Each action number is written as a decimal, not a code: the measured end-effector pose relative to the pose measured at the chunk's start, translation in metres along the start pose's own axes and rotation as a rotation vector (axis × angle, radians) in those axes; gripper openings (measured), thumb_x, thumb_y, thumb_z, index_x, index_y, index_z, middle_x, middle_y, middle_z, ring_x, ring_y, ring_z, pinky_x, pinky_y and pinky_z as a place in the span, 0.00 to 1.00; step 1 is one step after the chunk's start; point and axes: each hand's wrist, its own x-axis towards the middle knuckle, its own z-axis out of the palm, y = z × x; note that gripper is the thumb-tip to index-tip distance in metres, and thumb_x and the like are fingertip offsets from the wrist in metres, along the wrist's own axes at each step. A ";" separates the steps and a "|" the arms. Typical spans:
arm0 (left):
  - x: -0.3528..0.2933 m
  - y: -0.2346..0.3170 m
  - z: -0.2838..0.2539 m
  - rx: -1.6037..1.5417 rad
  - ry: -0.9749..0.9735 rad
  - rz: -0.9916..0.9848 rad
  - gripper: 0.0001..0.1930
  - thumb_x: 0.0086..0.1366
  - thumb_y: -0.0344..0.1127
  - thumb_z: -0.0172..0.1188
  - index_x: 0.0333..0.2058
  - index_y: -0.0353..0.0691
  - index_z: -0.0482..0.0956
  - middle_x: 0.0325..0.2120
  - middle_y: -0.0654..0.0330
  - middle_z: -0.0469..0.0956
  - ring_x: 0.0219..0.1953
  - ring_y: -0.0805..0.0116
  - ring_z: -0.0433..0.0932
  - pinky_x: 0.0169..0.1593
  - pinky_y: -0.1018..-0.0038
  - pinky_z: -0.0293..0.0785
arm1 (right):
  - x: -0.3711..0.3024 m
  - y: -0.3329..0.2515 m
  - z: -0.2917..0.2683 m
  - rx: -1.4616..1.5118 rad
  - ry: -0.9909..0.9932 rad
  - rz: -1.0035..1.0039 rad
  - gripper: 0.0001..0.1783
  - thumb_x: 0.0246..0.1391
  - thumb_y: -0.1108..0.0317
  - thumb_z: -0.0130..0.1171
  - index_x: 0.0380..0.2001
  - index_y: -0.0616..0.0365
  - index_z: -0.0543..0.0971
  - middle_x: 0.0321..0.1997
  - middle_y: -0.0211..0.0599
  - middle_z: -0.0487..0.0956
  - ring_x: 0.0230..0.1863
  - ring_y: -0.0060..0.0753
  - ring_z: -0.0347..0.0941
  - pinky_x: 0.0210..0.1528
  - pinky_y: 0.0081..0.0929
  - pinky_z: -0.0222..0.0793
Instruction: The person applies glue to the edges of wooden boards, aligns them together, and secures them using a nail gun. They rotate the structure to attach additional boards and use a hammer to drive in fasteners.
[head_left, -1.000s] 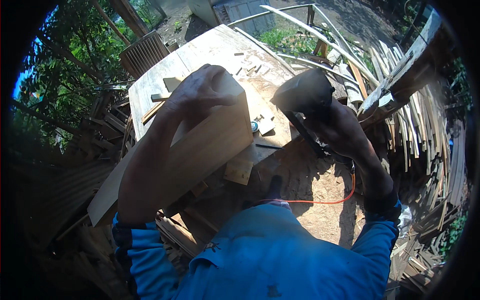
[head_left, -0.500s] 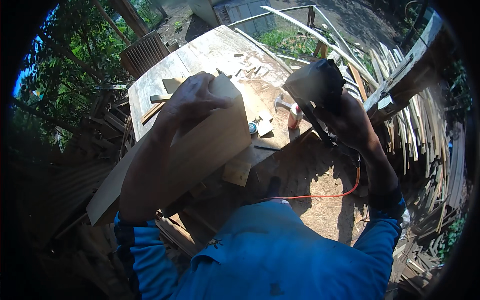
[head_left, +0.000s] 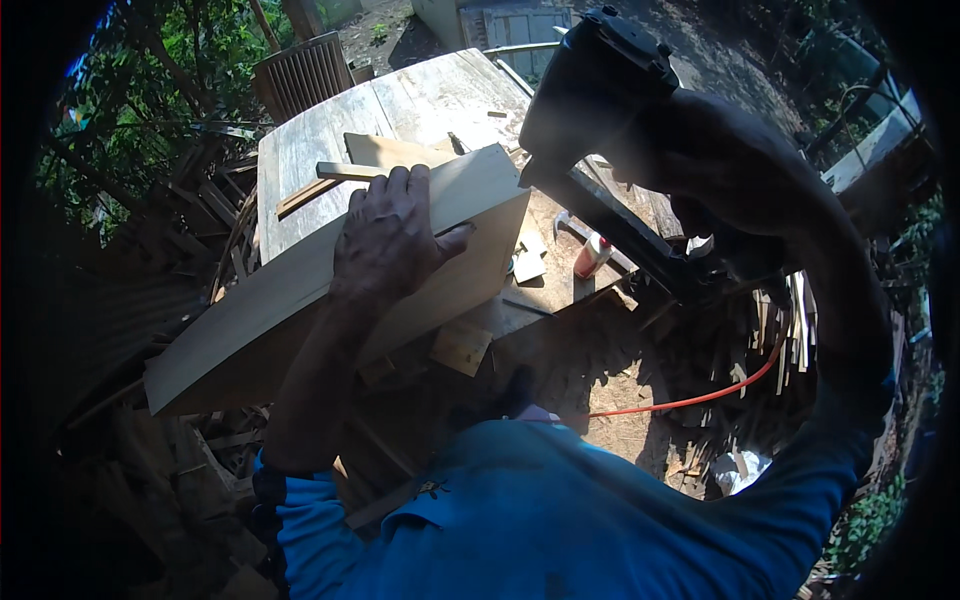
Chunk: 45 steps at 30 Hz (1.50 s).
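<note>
A long pale wooden workpiece (head_left: 475, 255), made of boards joined at an edge, lies slanted from the lower left up to the table. My left hand (head_left: 392, 235) grips its upper edge, fingers over the top face and thumb on the near side. In my right hand (head_left: 735, 150) is a black nail gun (head_left: 605, 90), raised at the workpiece's right end. Its nose is close to that end; whether they touch I cannot tell. My right fingers around its handle are in deep shadow. An orange air hose (head_left: 690, 402) runs below it.
On the worktable (head_left: 295, 215) are a wooden stick (head_left: 348, 171), a flat board piece (head_left: 395, 152), a hammer (head_left: 563, 222) and a red-and-white bottle (head_left: 591, 257). A wood block (head_left: 461, 347) sits by the near edge. Wood scraps and strips pile up around both sides.
The nail gun has swung up and left to the workpiece's end, with my right arm lifted. My left hand now lies flatter over the top edge, and the workpiece has shifted slightly.
</note>
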 end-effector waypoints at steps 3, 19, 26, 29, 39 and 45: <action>-0.001 0.001 -0.001 -0.004 -0.020 -0.026 0.38 0.57 0.62 0.63 0.52 0.31 0.71 0.45 0.50 0.74 0.51 0.54 0.74 0.55 0.58 0.69 | 0.010 -0.026 0.002 0.031 -0.108 0.119 0.16 0.55 0.61 0.65 0.44 0.56 0.80 0.27 0.29 0.81 0.21 0.21 0.76 0.24 0.25 0.70; -0.005 0.001 -0.002 -0.066 -0.002 -0.025 0.38 0.56 0.62 0.65 0.49 0.30 0.71 0.43 0.50 0.73 0.50 0.55 0.73 0.54 0.60 0.67 | 0.043 -0.028 0.006 0.011 -0.219 -0.003 0.12 0.56 0.65 0.64 0.41 0.60 0.79 0.25 0.30 0.78 0.17 0.21 0.75 0.17 0.22 0.71; -0.006 0.000 0.005 -0.081 0.037 0.007 0.37 0.56 0.61 0.65 0.48 0.30 0.71 0.42 0.50 0.73 0.48 0.55 0.73 0.53 0.58 0.67 | 0.047 -0.041 0.001 -0.078 -0.276 0.018 0.11 0.57 0.67 0.65 0.41 0.57 0.80 0.31 0.29 0.79 0.29 0.21 0.77 0.32 0.24 0.73; -0.007 -0.001 0.004 -0.060 0.036 0.005 0.37 0.56 0.61 0.65 0.48 0.30 0.71 0.42 0.50 0.73 0.47 0.55 0.73 0.52 0.58 0.67 | 0.052 -0.042 0.000 -0.050 -0.302 0.126 0.11 0.57 0.66 0.66 0.42 0.57 0.80 0.32 0.30 0.80 0.33 0.22 0.77 0.36 0.26 0.73; -0.003 -0.002 0.005 -0.106 0.055 -0.005 0.37 0.56 0.59 0.66 0.49 0.28 0.72 0.42 0.49 0.74 0.48 0.55 0.73 0.52 0.58 0.67 | 0.044 -0.049 0.005 -0.150 -0.238 0.163 0.16 0.56 0.68 0.66 0.46 0.56 0.78 0.36 0.32 0.80 0.28 0.25 0.78 0.31 0.27 0.74; -0.029 -0.021 -0.004 0.015 0.123 0.016 0.43 0.56 0.61 0.66 0.56 0.27 0.69 0.46 0.48 0.73 0.49 0.54 0.73 0.53 0.58 0.67 | 0.044 -0.061 0.007 -0.059 -0.289 0.184 0.16 0.55 0.75 0.63 0.48 0.59 0.75 0.35 0.35 0.79 0.22 0.27 0.78 0.23 0.26 0.75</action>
